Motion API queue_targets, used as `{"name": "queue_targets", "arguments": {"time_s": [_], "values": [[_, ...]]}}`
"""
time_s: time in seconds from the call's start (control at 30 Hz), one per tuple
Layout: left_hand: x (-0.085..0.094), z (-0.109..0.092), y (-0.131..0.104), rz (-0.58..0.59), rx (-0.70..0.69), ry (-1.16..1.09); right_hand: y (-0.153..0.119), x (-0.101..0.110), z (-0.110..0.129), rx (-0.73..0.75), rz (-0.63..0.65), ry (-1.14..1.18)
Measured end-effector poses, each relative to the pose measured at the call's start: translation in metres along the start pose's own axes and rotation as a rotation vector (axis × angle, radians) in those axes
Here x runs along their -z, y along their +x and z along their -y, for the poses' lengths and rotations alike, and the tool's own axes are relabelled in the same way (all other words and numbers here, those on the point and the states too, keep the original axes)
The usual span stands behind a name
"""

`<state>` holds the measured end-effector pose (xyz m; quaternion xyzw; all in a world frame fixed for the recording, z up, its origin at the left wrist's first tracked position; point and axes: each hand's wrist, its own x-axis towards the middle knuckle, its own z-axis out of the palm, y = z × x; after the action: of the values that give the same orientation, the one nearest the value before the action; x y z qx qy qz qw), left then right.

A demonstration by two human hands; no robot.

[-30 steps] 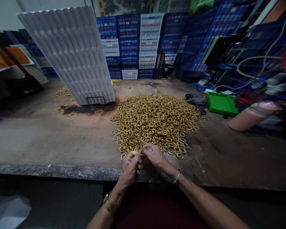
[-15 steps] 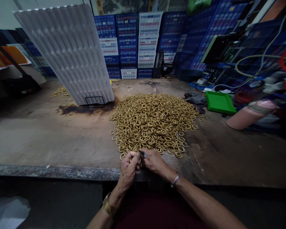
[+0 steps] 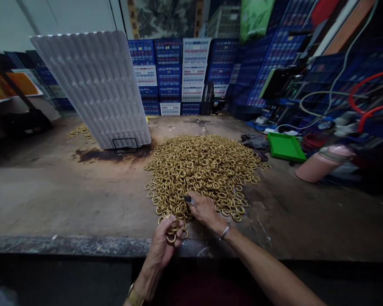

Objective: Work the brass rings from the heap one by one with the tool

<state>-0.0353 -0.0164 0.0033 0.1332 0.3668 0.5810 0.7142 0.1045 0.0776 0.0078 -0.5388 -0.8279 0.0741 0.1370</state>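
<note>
At the lower centre of the frame, several gold-coloured rings (image 3: 171, 239) are held in the curled fingers of the left hand (image 3: 162, 243), just in front of the table's near edge of the heap. By the right hand (image 3: 204, 210), slightly higher and to the right, a small dark tool (image 3: 188, 199) is gripped over the front of the ring heap (image 3: 204, 170); its exact kind cannot be told, as it is mostly covered by the fingers. The centre of the frame is filled by this heap, which is spread across the worn table (image 3: 44, 195). At the upper left, a ridged pale panel (image 3: 95, 89) is stood upright on the tabletop, and a smaller cluster of rings (image 3: 79, 131) is partly hidden behind it. At the right, a green tray (image 3: 286, 147) is placed near a pink cylinder (image 3: 319, 165). Across the upper centre, blue and white crates (image 3: 194, 70) are stacked.
</note>
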Motion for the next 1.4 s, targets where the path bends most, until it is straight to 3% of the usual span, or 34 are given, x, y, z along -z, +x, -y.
{"name": "queue_targets", "arguments": {"time_s": [0.17,0.33,0.53,0.73,0.93,1.2,1.4], "values": [[0.006,-0.001,0.005,-0.004,0.093,-0.11,0.003,-0.003,-0.002,-0.015,-0.022,0.028],[0.003,-0.001,0.011,-0.013,0.093,-0.101,-0.001,-0.005,-0.01,-0.046,-0.026,0.256],[-0.01,0.001,0.02,0.004,-0.037,0.17,-0.006,-0.001,-0.016,-0.087,-0.022,0.546],[-0.015,0.003,0.029,-0.084,-0.217,0.553,-0.016,0.005,-0.015,-0.031,0.032,0.71],[-0.019,0.005,0.031,-0.049,-0.223,0.734,-0.022,0.015,-0.005,-0.024,0.136,0.86],[-0.02,0.006,0.024,-0.068,-0.275,0.659,-0.024,0.002,0.006,-0.33,0.24,1.184],[-0.016,0.006,0.023,-0.02,-0.164,0.572,-0.023,0.0,0.008,-0.333,0.225,1.199]]}}
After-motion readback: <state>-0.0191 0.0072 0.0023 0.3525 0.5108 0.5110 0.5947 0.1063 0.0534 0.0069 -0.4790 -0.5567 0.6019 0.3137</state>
